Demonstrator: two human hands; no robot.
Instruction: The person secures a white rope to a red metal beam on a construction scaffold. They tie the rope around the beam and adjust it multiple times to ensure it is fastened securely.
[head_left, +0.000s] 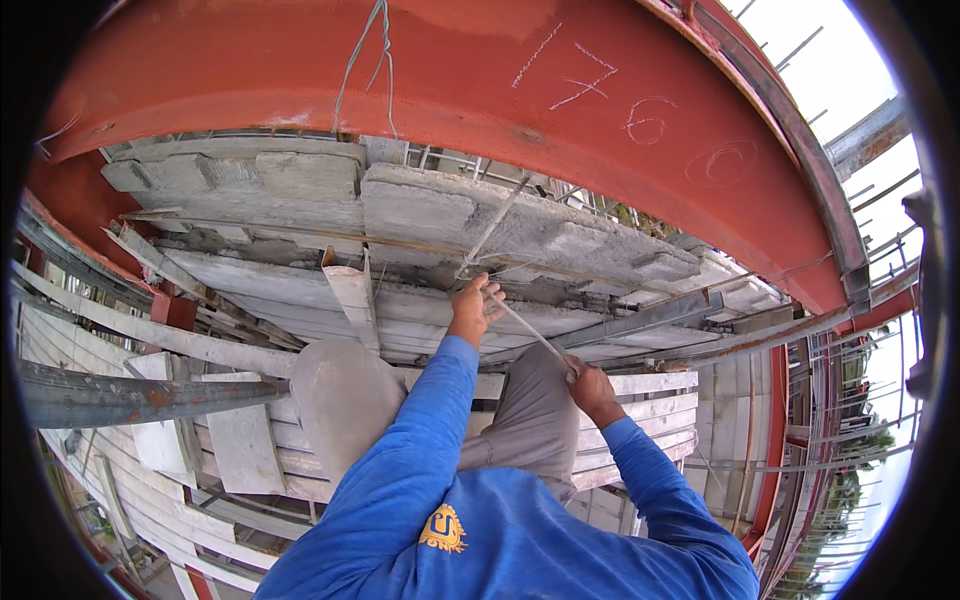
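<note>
A thin pale cord (528, 326) runs straight between my two hands; whether it is soft or stiff I cannot tell. My left hand (476, 308) is reached forward, its fingers curled at the cord's far end, close to a rough concrete slab edge. My right hand (594, 390), lower and to the right above my knee, is closed round the near end. Just beyond my left fingers, a thin grey rod (497, 222) slants up toward the beam. Fine wire (515, 266) lies beside those fingers, too small to follow.
A red steel beam (450, 75) with chalk marks and hanging twisted wire (385, 50) crosses overhead. A grey metal channel (640, 325) lies right of my hands. At left a steel pipe (150, 394) juts toward my knee. Wooden planks (640, 415) lie below, with gaps.
</note>
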